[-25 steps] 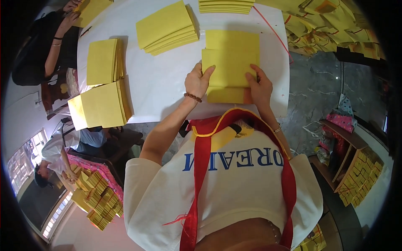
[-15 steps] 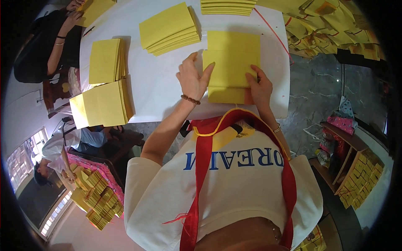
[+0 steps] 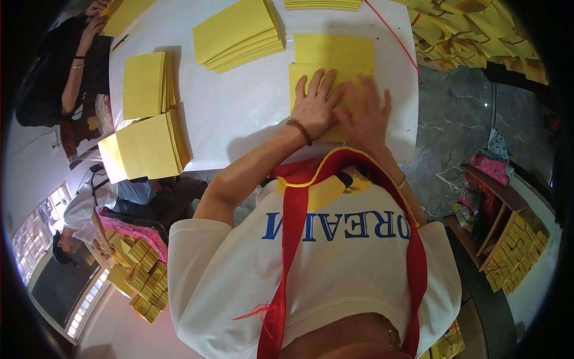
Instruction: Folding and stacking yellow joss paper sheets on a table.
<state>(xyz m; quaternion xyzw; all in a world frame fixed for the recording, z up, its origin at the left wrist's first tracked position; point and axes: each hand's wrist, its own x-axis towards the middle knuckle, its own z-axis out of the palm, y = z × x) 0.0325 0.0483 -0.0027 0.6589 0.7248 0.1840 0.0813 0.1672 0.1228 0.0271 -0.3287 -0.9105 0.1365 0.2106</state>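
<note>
A sheet of yellow paper (image 3: 332,49) lies on the white table in front of me, with an edge running across it where a folded or overlapping layer ends. My left hand (image 3: 317,105) presses down on its left part, fingers stretched and spread, a brown bead bracelet at the wrist. Right beside it, my right hand (image 3: 366,113) is over the paper's right part. It is smeared by motion, but its fingers look extended and apart. Nothing is gripped in either hand. The paper's near edge is mostly hidden under my hands.
A fanned stack of folded yellow paper (image 3: 236,35) lies ahead to the left, with another stack (image 3: 143,87) farther left. A red string (image 3: 391,33) runs along the table's right side. Yellow bundles (image 3: 472,36) are heaped at the far right. Two other people handle yellow paper at left.
My left hand has moved right, from the paper's left edge onto its surface. The right hand has left the right edge and swung inward, close to the left.
</note>
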